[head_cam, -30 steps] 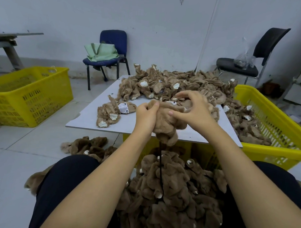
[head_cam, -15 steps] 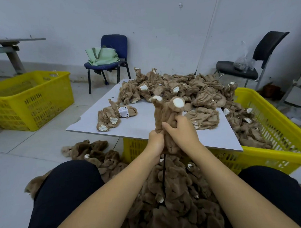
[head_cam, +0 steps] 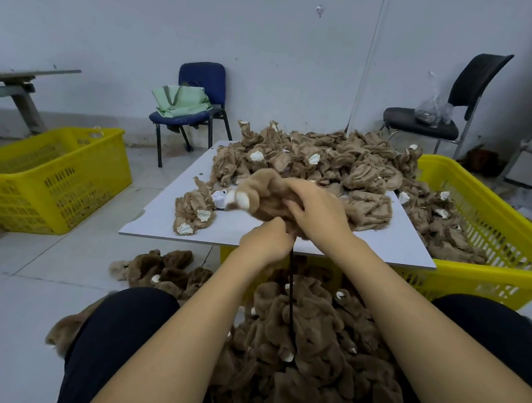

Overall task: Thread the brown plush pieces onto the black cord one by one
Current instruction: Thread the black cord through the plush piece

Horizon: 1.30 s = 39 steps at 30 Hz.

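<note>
Head view, one frame, contents listed from centre outward.

Brown plush piece (head_cam: pixel 263 195): centre of frame, held above the near edge of the white board (head_cam: pixel 378 244); white-tipped ends point left.

Right hand (head_cam: pixel 315 212): centre, fingers curled over the plush piece, grasping it from the right side.

Left hand (head_cam: pixel 266 243): just below and left of the right hand, fingers closed at the underside of the plush piece where the black cord (head_cam: pixel 291 292) emerges (whether they pinch plush, cord or both, I cannot tell; the hand is blurred).

Black cord: runs straight down from between the hands into the threaded plush bundle (head_cam: pixel 308 347), lower centre, between the person's knees.

Loose plush heap (head_cam: pixel 320 161): upper centre, on the far part of the board, spilling right into the yellow basket (head_cam: pixel 499 233) at right of frame.

Small plush clump (head_cam: pixel 193 211): left part of the board, apart from the heap.

Floor plush pile (head_cam: pixel 163 270): lower left, under the board's edge.

Second yellow basket (head_cam: pixel 54 176): left of frame, on the floor.

Blue chair (head_cam: pixel 202 81): upper centre-left, bearing a green bag (head_cam: pixel 181 100).

Black chair (head_cam: pixel 474 85): upper right, bearing a clear plastic bag (head_cam: pixel 434 107).
</note>
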Each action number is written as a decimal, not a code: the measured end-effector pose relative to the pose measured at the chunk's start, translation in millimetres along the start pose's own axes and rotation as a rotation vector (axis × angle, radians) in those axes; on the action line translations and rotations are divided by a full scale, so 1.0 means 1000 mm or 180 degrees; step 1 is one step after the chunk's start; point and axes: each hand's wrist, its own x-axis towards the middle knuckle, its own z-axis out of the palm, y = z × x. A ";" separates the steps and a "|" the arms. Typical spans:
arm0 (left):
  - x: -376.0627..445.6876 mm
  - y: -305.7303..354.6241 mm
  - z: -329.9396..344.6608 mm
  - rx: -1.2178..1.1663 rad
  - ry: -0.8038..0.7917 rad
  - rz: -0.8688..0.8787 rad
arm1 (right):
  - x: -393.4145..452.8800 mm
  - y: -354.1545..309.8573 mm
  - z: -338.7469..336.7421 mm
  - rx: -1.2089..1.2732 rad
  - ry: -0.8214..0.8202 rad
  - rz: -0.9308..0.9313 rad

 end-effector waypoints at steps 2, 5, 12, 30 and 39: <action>-0.005 0.004 -0.011 0.0320 -0.0121 0.0431 | 0.003 -0.005 -0.001 -0.0072 -0.0227 -0.0233; -0.021 0.013 -0.031 0.0256 0.0151 0.1120 | 0.005 -0.003 -0.007 0.0130 -0.0463 0.0000; -0.014 0.010 -0.040 0.1330 0.1501 0.1219 | 0.003 0.009 -0.002 0.0125 -0.0571 0.0192; 0.003 -0.013 -0.023 -0.1172 0.1659 0.0201 | 0.002 0.023 -0.013 -0.0412 0.0505 0.0134; 0.008 -0.015 -0.012 -0.0042 0.1126 0.0359 | -0.011 0.027 0.014 -0.0385 0.0089 0.0256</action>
